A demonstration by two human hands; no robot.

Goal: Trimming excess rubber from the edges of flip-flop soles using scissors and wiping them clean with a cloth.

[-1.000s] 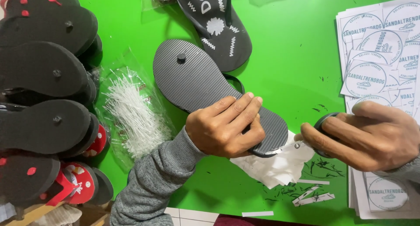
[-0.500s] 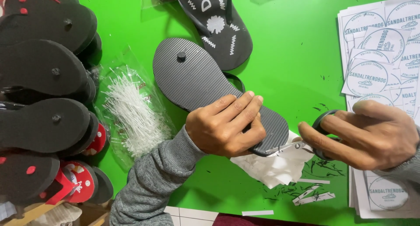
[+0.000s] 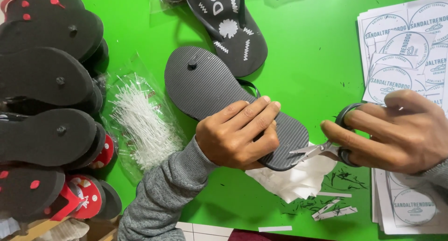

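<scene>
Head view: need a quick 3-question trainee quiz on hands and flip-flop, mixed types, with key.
1. True or false: the left hand presses the upturned dark grey ribbed rubber flip-flop sole.
2. The right hand holds: A) black-handled metal scissors B) a pen C) a brush.
3. Fill in: the clear bag of white plastic ties lies on the ___ table.

Key: 1 true; 2 A; 3 green.

Stack of black foam sandals with red plugs [image 3: 46, 105] left of the hands, clear bag of white plastic tag pins [image 3: 144, 124] beside it, round-printed paper label sheets [image 3: 406, 45] above the right hand, crumpled white paper [image 3: 298, 180] below, black printed sandal [image 3: 228, 26] beyond.
</scene>
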